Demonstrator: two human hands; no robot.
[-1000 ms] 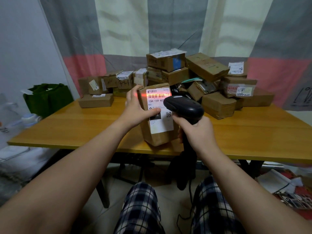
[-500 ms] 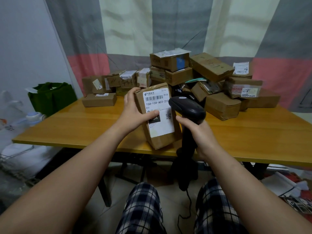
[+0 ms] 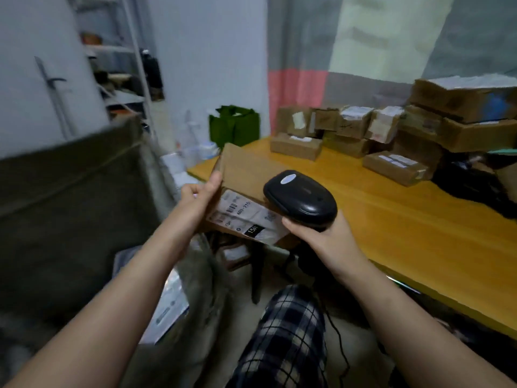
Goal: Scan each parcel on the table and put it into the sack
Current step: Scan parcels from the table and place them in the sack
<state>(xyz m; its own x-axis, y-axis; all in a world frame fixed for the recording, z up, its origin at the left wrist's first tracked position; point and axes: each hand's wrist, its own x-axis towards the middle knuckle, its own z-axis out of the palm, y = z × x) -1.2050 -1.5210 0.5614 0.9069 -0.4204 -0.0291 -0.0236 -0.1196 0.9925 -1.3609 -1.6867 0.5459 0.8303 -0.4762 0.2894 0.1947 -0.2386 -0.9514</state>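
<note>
The parcel [image 3: 246,175] hangs just off the near left corner of the surface [image 3: 391,219], label up. My left grip [image 3: 200,191] pinches its end, thumb on top, I judge to lower it into the grey sack [image 3: 207,281] below. My right grip [image 3: 316,236] is wrapped round the scanner [image 3: 300,196], kept aside.

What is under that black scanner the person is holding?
The right hand grips the scanner from below. Beneath its head lies the brown parcel, held by the left hand. The scanner covers one corner of the parcel and part of its white label.
</note>
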